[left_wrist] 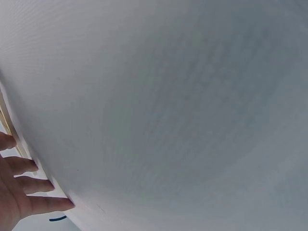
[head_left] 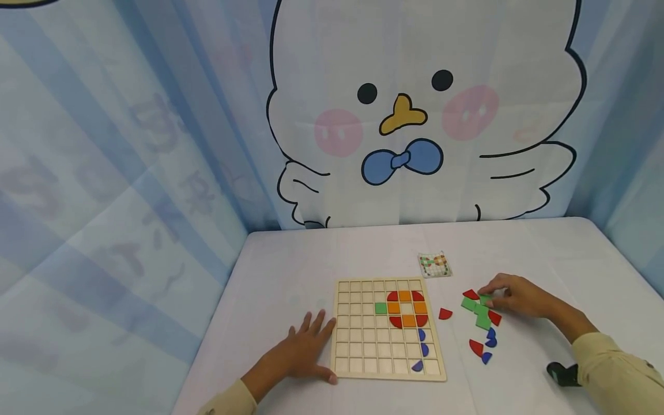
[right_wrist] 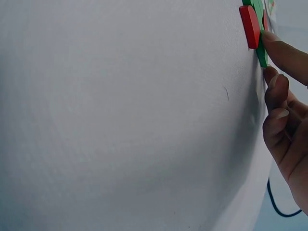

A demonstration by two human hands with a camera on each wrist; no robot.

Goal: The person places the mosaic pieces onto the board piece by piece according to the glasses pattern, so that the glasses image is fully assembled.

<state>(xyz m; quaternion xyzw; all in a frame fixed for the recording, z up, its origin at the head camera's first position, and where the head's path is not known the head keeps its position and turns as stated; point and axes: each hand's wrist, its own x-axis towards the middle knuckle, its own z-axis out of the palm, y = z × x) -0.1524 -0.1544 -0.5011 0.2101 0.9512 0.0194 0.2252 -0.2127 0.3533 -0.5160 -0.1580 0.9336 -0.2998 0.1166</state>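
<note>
At the board's left edge, my left hand (head_left: 305,350) lies with fingers spread, its fingertips and thumb right at the rim of the wooden grid board (head_left: 358,353). On the board, red quarter-circles (head_left: 392,296) and orange squares (head_left: 404,295) make a ring, with a green square (head_left: 381,308) to its left. Blue half-circles (head_left: 425,350) sit in cells below. My right hand (head_left: 521,297) reaches over the loose pieces right of the board and pinches a green square tile (head_left: 485,300) between thumb and finger. In the right wrist view a red piece (right_wrist: 250,27) lies beside that tile.
A small pattern card (head_left: 434,265) lies behind the board's far right corner. Loose green squares (head_left: 483,320), red quarter-circles (head_left: 476,347) and blue pieces (head_left: 486,358) are scattered on the white table (head_left: 290,259). A dark object (head_left: 562,374) is by the right sleeve.
</note>
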